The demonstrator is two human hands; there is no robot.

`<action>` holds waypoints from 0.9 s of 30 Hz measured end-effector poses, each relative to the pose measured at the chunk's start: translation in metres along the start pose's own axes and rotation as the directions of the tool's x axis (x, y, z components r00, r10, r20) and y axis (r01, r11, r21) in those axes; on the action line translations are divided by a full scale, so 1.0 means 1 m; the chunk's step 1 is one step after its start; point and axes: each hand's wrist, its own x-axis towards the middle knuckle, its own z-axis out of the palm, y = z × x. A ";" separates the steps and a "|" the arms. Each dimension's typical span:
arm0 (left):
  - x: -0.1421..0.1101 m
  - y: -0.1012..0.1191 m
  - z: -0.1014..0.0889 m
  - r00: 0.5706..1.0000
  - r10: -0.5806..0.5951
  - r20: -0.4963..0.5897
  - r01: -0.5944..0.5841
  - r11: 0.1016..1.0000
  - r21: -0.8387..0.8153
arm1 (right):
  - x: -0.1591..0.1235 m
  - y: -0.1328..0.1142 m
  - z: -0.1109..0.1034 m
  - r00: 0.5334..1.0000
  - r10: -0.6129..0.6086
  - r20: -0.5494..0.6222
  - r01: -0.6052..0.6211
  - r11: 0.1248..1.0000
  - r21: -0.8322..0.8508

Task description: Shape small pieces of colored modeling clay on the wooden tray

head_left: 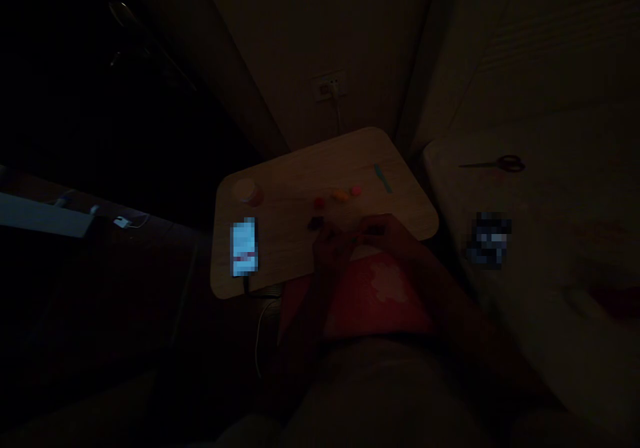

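Note:
The scene is very dark. My left hand (pixel 327 245) and my right hand (pixel 387 231) meet over the near edge of a small wooden table (pixel 300 248), fingers curled together around something small that I cannot make out. A dark little lump (pixel 315 223) lies just beyond my left hand. Further back sit small red (pixel 319 202), orange (pixel 341 196) and pink (pixel 355 191) lumps in a row. A red cloth with a pale patch (pixel 380 295) lies under my forearms on my lap.
A lit phone (pixel 244 247) lies at the table's left, its cable hanging off the front. A small lidded pot (pixel 247 191) and a teal stick (pixel 383 177) sit further back. Scissors (pixel 500 163) lie on the bed to the right. A wall socket (pixel 331 88) is behind.

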 end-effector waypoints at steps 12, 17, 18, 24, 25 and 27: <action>-0.003 -0.004 -0.001 0.996 -0.003 0.089 0.005 1.000 -0.019 | -0.003 0.000 -0.002 0.999 -0.004 0.039 0.006 0.999 -0.052; -0.003 -0.003 0.000 0.997 -0.010 0.075 0.011 1.000 -0.013 | -0.002 0.000 0.000 0.999 -0.030 0.017 0.030 0.999 -0.024; -0.003 -0.002 0.000 0.997 -0.016 0.073 0.017 1.000 -0.015 | -0.002 0.000 0.001 0.999 -0.029 0.017 0.029 0.999 -0.014; 0.000 -0.001 0.000 1.000 0.026 0.010 -0.025 0.997 -0.073 | -0.001 0.001 0.002 0.999 -0.040 0.016 0.041 0.999 -0.025; 0.000 -0.001 0.001 0.999 0.037 -0.002 -0.037 0.996 -0.086 | -0.001 0.002 0.002 0.999 -0.046 0.008 0.046 0.999 -0.026; 0.001 0.000 0.002 0.998 0.051 -0.020 -0.053 0.994 -0.099 | 0.000 0.005 0.002 0.999 -0.048 -0.014 0.047 0.999 -0.024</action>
